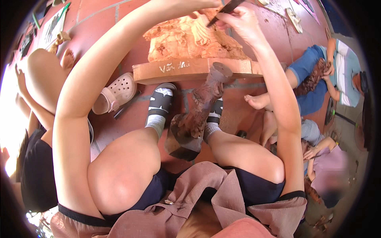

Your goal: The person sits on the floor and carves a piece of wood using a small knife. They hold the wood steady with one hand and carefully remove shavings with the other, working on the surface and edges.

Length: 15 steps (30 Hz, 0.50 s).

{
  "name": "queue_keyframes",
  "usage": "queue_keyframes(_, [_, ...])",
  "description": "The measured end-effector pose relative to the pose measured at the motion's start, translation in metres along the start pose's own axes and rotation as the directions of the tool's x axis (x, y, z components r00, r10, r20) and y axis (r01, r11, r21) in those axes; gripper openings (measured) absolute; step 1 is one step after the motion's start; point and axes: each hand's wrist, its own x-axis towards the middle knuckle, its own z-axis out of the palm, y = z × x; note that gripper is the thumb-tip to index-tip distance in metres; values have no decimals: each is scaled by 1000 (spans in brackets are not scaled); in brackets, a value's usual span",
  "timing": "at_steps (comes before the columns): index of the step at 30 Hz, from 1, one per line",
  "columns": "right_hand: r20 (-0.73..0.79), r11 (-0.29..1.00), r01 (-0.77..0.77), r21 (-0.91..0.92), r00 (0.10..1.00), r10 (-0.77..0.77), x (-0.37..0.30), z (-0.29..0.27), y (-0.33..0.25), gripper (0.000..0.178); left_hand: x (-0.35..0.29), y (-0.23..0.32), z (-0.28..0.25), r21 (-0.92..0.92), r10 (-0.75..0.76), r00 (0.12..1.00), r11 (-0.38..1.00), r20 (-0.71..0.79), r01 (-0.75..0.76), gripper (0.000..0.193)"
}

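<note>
At the top of the view, my right hand point(243, 24) is closed in a pinch on a dark flat strip point(222, 12), whose lower end points at the carving. My left hand point(201, 7) is over the carving's upper left, partly cut off by the picture's edge, so its grip is hidden. Under both hands is a pale wood carving point(194, 37) with deep folds and grooves. It rises from a thick wooden base point(190, 69) with white handwriting on its front.
A dark carved wooden piece point(204, 99) with a blocky end point(184, 137) lies between my legs. A pink clog point(117, 93) rests on the red tile floor point(95, 12). Another person point(343, 73) sits at right holding a brown carving point(315, 77); more people sit nearby.
</note>
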Motion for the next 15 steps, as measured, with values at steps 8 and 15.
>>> queue_keyframes(8, [81, 732, 494, -469, 850, -521, 7, 11, 6, 9, -5, -31, -4, -51, -40, 999, 998, -23, 38, 25])
queue_keyframes(15, [359, 739, 488, -465, 867, -347, -40, -17, 0, 14, -35, -48, -11, 73, -151, 988, 986, 42, 148, 29])
